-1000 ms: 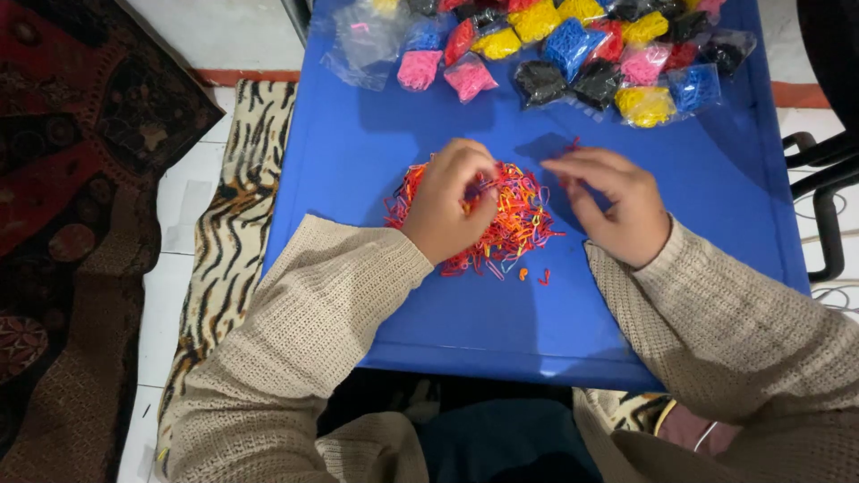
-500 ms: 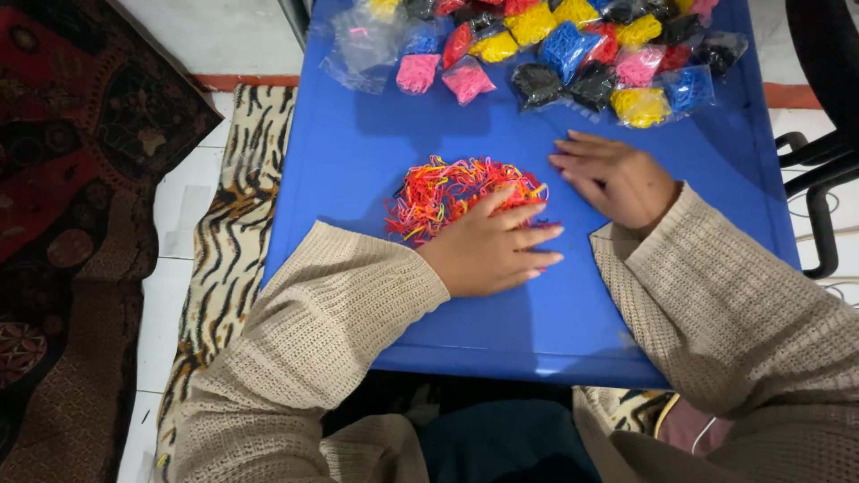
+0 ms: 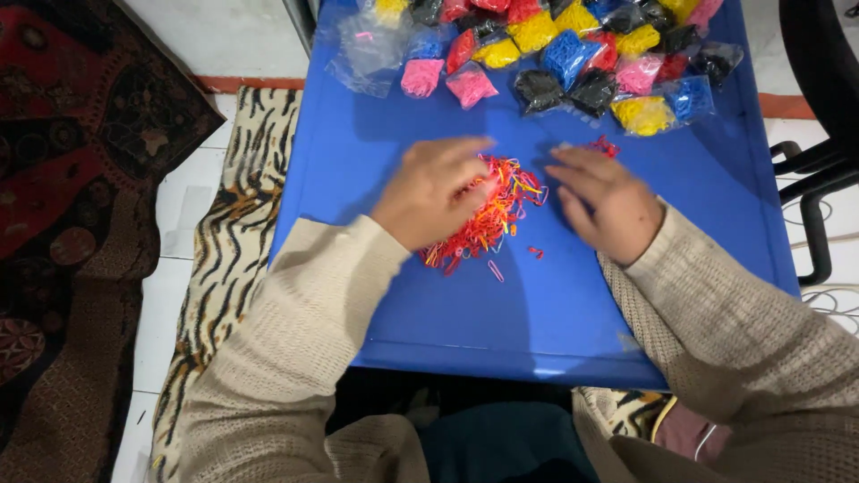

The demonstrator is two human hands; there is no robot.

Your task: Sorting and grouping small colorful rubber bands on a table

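Note:
A loose heap of small red, orange and yellow rubber bands [image 3: 497,210] lies in the middle of a blue table [image 3: 376,268]. My left hand [image 3: 429,190] rests on the heap's left side, fingers spread over the bands. My right hand [image 3: 601,201] lies flat on the table just right of the heap, fingers pointing left toward it. A small clump of red bands [image 3: 606,145] sits beyond my right fingertips. A few stray bands [image 3: 535,253] lie on the table near the heap. Both sleeves are beige knit.
Several small clear bags of coloured bands [image 3: 573,54] in pink, yellow, blue, black and red crowd the table's far edge. A tiger-striped cloth [image 3: 219,259] and a dark patterned rug [image 3: 63,179] lie left of the table. A black chair frame [image 3: 819,188] stands on the right.
My left hand moved from the heap's near side to its left side and swept the bands into a tighter pile. My right hand shifted slightly toward me. A red clump now shows beyond it.

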